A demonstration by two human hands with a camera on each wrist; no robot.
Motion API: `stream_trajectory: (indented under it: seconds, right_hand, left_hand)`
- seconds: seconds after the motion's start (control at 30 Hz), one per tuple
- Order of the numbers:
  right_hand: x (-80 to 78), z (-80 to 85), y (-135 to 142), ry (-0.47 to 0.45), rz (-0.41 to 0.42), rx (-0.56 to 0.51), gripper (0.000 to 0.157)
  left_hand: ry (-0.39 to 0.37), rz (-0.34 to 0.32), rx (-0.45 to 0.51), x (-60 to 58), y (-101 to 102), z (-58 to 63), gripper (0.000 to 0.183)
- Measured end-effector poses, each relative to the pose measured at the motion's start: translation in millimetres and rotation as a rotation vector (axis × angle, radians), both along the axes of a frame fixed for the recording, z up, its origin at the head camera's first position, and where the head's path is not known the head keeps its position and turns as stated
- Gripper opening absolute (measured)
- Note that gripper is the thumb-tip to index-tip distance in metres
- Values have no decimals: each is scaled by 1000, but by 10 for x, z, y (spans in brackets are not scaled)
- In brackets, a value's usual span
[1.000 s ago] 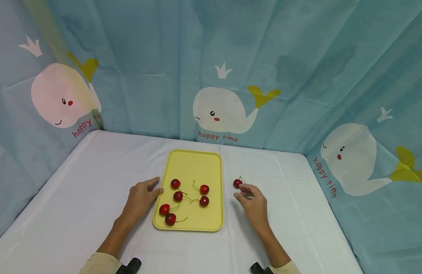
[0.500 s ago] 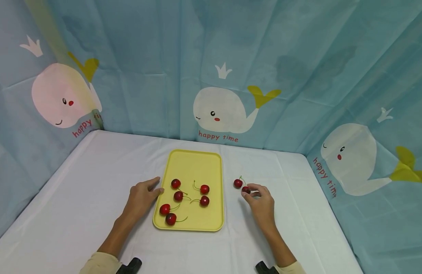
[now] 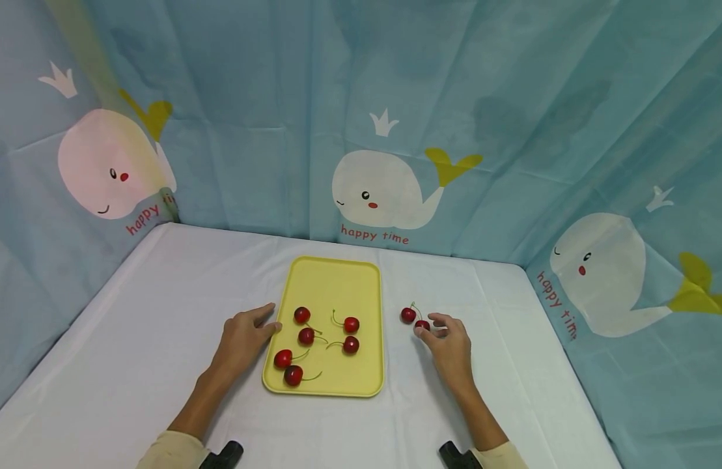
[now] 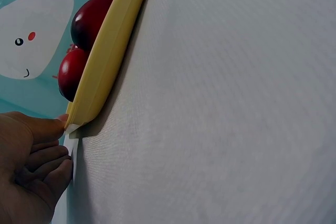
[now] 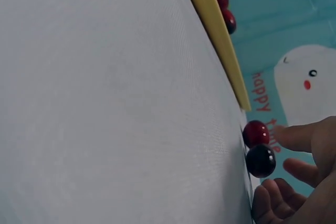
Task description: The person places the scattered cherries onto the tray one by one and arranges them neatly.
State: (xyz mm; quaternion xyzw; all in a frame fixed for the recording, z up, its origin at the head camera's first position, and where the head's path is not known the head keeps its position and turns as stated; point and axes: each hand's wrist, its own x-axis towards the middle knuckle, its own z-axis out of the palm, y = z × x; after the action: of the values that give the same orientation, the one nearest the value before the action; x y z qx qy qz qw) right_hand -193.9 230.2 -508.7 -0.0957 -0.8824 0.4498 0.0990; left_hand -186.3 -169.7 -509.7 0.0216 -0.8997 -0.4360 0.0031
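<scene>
In the head view a yellow tray (image 3: 331,277) lies on the white cloth, with several red cherries (image 3: 305,336) in its middle and near half. My left hand (image 3: 241,339) holds the tray's left rim, thumb over the edge and index finger beside it; the left wrist view shows this contact. To the right of the tray, two cherries lie close together: a farther cherry (image 3: 407,315) and a nearer cherry (image 3: 422,324). My right hand (image 3: 448,342) is beside the nearer one, thumb and index finger apart. The right wrist view shows a gap between the fingers and the dark cherry (image 5: 261,161).
White cloth (image 3: 513,365) covers the table on both sides of the tray. A blue curtain (image 3: 249,163) printed with whales stands along the back and both sides. Black straps (image 3: 222,454) show at the wrists.
My right hand has moved slightly right, and its fingers have spread off the nearer cherry, which now lies beside the farther one. My left hand and the tray have stayed in place.
</scene>
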Motion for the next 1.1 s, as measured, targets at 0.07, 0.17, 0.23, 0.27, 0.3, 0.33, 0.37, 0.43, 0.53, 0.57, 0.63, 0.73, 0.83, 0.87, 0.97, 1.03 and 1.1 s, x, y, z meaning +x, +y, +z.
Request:
stream_trajectory:
  seconds: [0.07,0.17,0.23,0.27,0.3,0.33,0.37,0.43,0.53,0.57,0.63,0.73,0.83,0.87,0.97,1.03,1.1]
  right_hand:
    - [-10,-7,0,-11,2,8,43]
    - [-26,-12,-4,-23,2,14,42]
    - [-40,-14,-6,-27,-1,21,42]
    - [-46,-16,-6,-27,0,26,41]
    - [-54,-18,-8,-28,1,34,40]
    - [-62,-19,-10,-27,0,40,40]
    - [-67,-22,-12,-28,2,45,39]
    - [-76,-22,-19,-27,6,58,37]
    - [-84,-20,-31,-33,12,67,35]
    - [-84,-18,-36,-40,14,68,34]
    - [-83,-15,-44,-51,20,68,33]
    - [-83,-22,-51,-72,21,67,31]
    - [-83,-29,-49,-72,21,66,30]
    - [-82,-31,-46,-72,20,65,30]
    - [-78,-33,-38,-71,17,57,32]
    - [-77,-35,-33,-71,14,55,34]
    - [-73,-35,-30,-69,14,57,36]
  left_hand:
    - [-5,1,-1,4,2,1,55]
    - [-10,2,-3,7,8,-2,55]
    - [-13,4,-5,7,11,-6,55]
    - [-12,4,-6,8,12,-6,55]
    - [-12,4,-6,10,13,-4,55]
    - [-13,5,-5,11,14,-2,55]
    - [-14,6,-4,12,15,0,55]
    - [-11,5,-4,13,17,4,55]
    - [-6,4,-5,11,16,5,55]
    - [-4,4,-5,10,15,5,55]
    - [-1,3,-3,6,12,1,54]
    - [2,1,-1,0,9,-6,55]
    - [3,-1,-1,-1,5,-10,55]
    - [2,-1,-1,-2,5,-11,55]
    - [1,0,1,-2,3,-11,55]
    - [0,3,3,-3,3,-11,55]
    - [-2,3,4,-2,2,-8,55]
